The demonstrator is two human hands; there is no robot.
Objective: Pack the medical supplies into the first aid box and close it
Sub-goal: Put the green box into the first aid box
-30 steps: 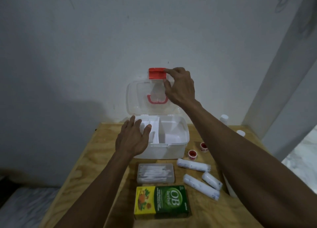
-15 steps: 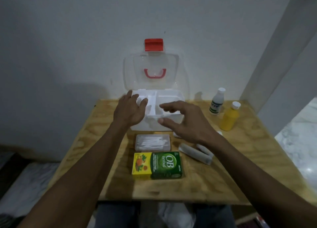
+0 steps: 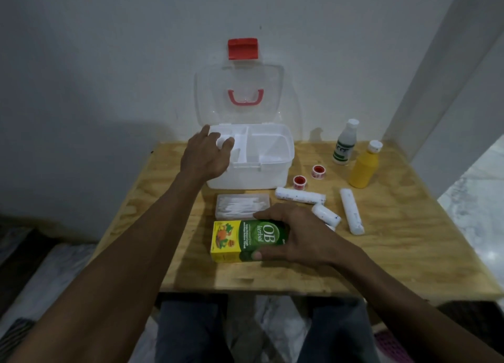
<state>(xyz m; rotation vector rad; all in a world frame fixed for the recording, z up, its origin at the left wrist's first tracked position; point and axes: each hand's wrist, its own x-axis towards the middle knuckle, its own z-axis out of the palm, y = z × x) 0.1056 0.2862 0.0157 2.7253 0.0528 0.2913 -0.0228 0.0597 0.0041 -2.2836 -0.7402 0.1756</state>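
Observation:
The white first aid box stands at the back of the wooden table, its clear lid with a red latch upright against the wall. My left hand rests on the box's left front rim. My right hand grips the green and yellow OB herbal carton lying at the front, thumb on its near side and fingers over its far edge. Behind the carton lies a clear case of cotton swabs. Three white bandage rolls lie to the right.
Two small red tape rolls sit beside the box. A white bottle and a yellow bottle stand at the back right. The wall is close behind the box. My knees show below the table's front edge.
My right hand left the lid's red latch, came down over the box and now grips the carton. The lid stays upright. My left hand stayed on the box.

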